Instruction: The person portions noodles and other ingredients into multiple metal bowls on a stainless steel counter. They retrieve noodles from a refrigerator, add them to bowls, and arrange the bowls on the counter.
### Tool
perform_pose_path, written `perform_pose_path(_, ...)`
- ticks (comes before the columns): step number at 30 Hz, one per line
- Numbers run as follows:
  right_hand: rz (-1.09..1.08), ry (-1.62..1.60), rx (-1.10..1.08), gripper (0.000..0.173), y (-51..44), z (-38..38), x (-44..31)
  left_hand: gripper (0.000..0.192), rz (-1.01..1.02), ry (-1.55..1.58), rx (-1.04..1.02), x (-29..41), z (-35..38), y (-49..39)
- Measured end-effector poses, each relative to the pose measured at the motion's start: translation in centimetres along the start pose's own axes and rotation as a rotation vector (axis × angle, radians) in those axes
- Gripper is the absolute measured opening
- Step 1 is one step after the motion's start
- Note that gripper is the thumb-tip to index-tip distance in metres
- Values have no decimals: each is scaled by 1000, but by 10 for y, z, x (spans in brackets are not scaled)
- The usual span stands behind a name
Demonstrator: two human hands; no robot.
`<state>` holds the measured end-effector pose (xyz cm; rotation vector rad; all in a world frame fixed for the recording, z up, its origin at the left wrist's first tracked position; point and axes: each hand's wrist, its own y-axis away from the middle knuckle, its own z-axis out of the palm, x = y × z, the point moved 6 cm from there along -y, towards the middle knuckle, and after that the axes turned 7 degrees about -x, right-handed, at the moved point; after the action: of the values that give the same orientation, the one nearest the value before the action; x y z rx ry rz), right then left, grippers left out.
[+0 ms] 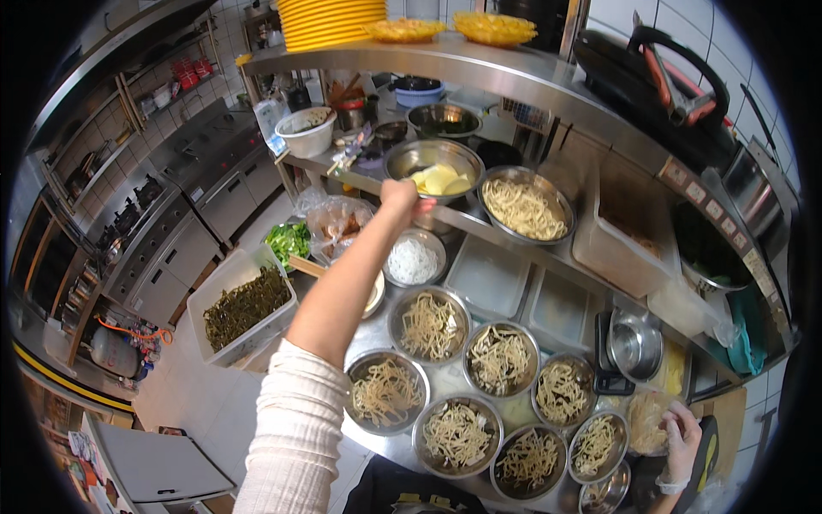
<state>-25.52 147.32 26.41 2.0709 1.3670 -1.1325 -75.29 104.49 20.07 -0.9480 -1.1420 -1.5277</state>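
Note:
My left hand (403, 198), bare, grips the rim of a steel bowl of pale yellow slices (440, 180) on the raised steel shelf. At the lower right my right hand (682, 443), in a clear glove, is at a plastic bag of pale food (647, 424); whether its fingers hold the bag cannot be told. Several steel bowls of shredded strips, among them one at the left (387, 393) and one near the front (458, 435), stand on the worktop between my hands. A steel bowl of thick pale strips (528, 204) sits right of the yellow slices.
A tub of dark seaweed strips (247, 307), chopped greens (288, 243) and a bowl of white shreds (412, 258) lie left. Lidded plastic containers (489, 273) sit below the shelf. A kitchen scale (607, 353) stands right. Above hangs a steel shelf (443, 61) with yellow plates (334, 22).

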Motion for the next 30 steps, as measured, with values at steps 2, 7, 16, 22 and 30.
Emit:
perform_pose_path(2,-13,59,-29,22,6,13,-8,28,38,-52,33,3,-17,22)
perform_pose_path(7,48,61,-81,19,21,45,-7,33,253,-256,22,11,-90,124)
perform_pose_path(16,-485,103,-501,33,6,201,-98,50,-99,-170,-229,-107,-75,306)
perform_pose_path(22,-785,272,-702,57,15,297,-133,53,-180,-159,-305,-152,-40,359)
perform_pose_path(30,-930,511,-690,57,33,320,-113,56,-293,-249,-361,-177,-33,382)
